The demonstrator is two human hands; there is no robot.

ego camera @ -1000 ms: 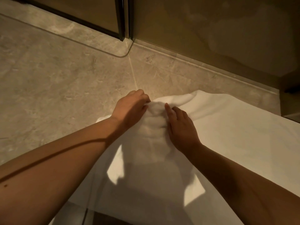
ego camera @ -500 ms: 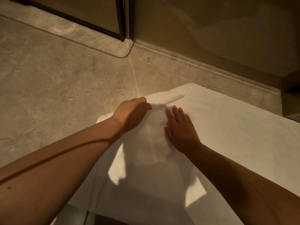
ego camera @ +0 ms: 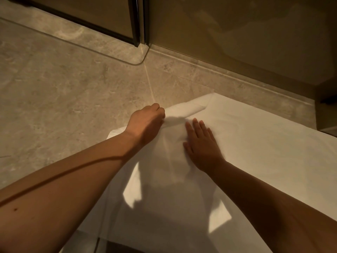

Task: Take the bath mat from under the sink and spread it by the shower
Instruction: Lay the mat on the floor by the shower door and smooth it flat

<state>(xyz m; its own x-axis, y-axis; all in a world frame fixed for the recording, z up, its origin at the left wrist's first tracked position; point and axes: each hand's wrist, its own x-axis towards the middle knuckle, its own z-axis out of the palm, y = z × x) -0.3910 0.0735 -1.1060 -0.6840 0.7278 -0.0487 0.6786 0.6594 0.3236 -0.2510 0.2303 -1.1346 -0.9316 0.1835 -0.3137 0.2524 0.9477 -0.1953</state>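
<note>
The white bath mat [ego camera: 255,147] lies on the stone floor, spread out to the right, with a folded, rumpled strip along its far left edge. My left hand [ego camera: 145,123] is closed on that rumpled left edge of the mat, fingers curled under the cloth. To its right my right hand [ego camera: 200,143] rests flat on the mat, palm down, fingers apart and pointing away from me. Both forearms reach in from the bottom of the view and cover the mat's near part.
Grey stone floor tiles [ego camera: 63,99] stretch to the left. A glass shower door with a dark frame [ego camera: 135,21] stands at the top, with a raised stone kerb [ego camera: 228,73] running along the wall on the right. A dark fitting [ego camera: 328,99] sits at the far right.
My right hand has gone from gripping the bunched cloth to lying flat with fingers spread. The bunch between my hands has been smoothed, and the mat's far edge lies further out.
</note>
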